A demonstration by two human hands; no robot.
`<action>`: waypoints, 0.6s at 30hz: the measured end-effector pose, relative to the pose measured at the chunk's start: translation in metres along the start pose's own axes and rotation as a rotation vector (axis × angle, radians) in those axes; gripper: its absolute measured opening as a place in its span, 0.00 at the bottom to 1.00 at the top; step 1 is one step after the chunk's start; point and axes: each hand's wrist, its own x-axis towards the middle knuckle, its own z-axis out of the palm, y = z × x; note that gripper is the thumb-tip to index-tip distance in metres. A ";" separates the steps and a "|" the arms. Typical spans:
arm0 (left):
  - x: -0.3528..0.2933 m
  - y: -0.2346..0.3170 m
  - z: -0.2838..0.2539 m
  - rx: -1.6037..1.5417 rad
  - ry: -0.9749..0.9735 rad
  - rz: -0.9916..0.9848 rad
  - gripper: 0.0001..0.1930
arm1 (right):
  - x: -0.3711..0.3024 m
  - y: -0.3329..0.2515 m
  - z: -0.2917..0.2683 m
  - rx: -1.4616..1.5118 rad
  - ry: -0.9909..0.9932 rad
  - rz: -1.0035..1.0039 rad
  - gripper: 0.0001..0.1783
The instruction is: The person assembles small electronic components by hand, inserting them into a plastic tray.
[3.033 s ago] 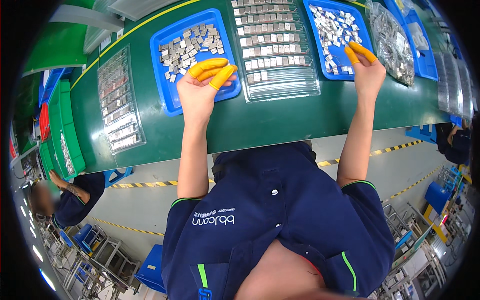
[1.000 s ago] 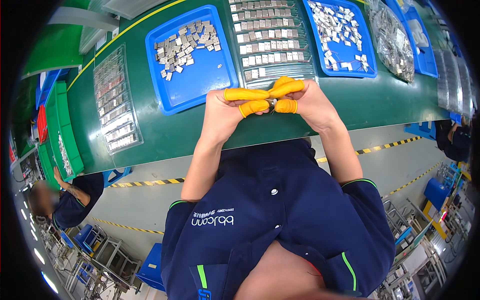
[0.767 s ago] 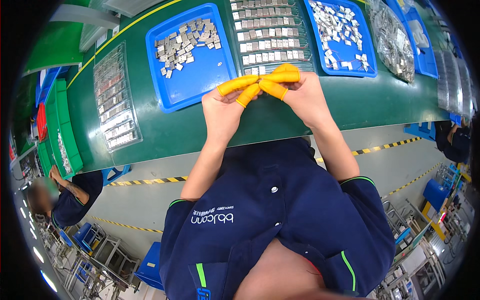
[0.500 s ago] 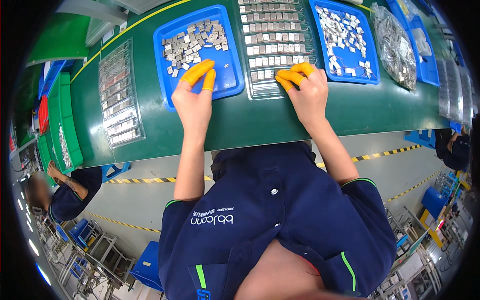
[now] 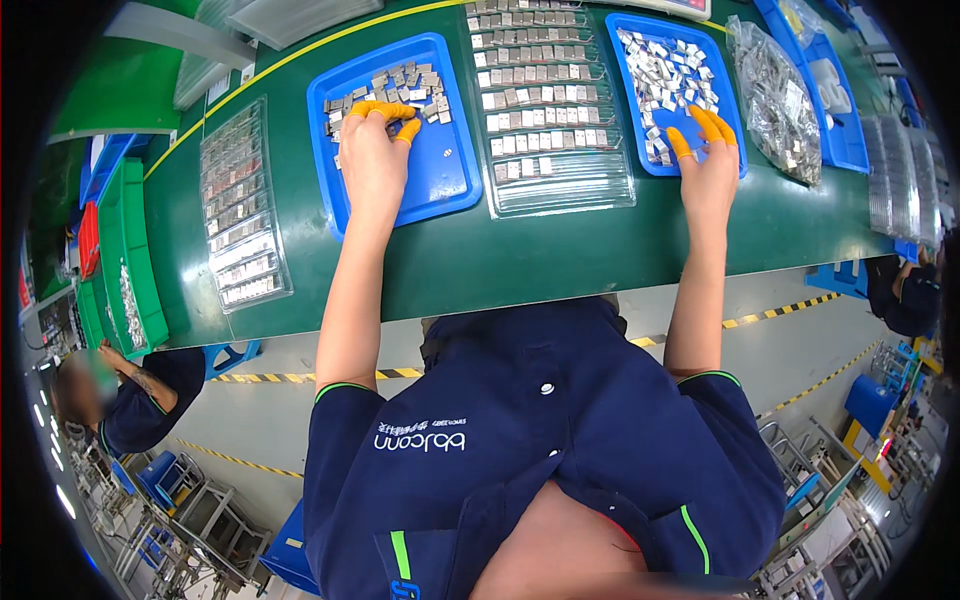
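My left hand (image 5: 372, 160), in yellow finger cots, reaches into a blue tray (image 5: 440, 190) holding a pile of small grey metal shells (image 5: 405, 80). Its thumb and index tips nearly meet at the pile's near edge; what lies between them is too small to make out. My right hand (image 5: 712, 175), also in yellow finger cots, hovers over another blue tray (image 5: 617, 75) of small white connectors (image 5: 665, 70), thumb apart from the other fingers. Between the trays lies a clear plastic blister tray (image 5: 560, 205) with rows of such parts; its nearest filled row is partly filled.
Another filled blister tray (image 5: 240, 200) lies on the green table (image 5: 500, 265) at the left. On the right are a clear bag of parts (image 5: 780, 100) and stacked clear trays (image 5: 900, 180). Green bins (image 5: 135, 250) stand at far left, near a co-worker (image 5: 150, 395).
My right hand has left the blister tray's near row and moved right over the white connectors. My left hand has shifted slightly left, onto the metal shells. The view has shifted a little.
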 end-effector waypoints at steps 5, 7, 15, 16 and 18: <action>-0.002 -0.002 0.001 0.019 0.050 0.142 0.10 | 0.009 0.010 0.003 -0.056 -0.359 0.294 0.15; -0.004 0.000 -0.001 0.115 0.087 0.112 0.09 | 0.008 0.023 0.011 -0.033 -0.380 0.325 0.13; -0.007 -0.005 -0.005 0.164 0.011 0.162 0.09 | 0.018 -0.002 -0.006 0.029 -0.304 0.148 0.14; -0.008 -0.002 -0.005 0.137 0.006 0.144 0.08 | 0.017 -0.001 -0.005 0.027 -0.301 0.151 0.14; -0.009 -0.001 -0.006 0.109 0.001 0.129 0.08 | 0.014 0.006 0.005 0.053 -0.453 0.202 0.15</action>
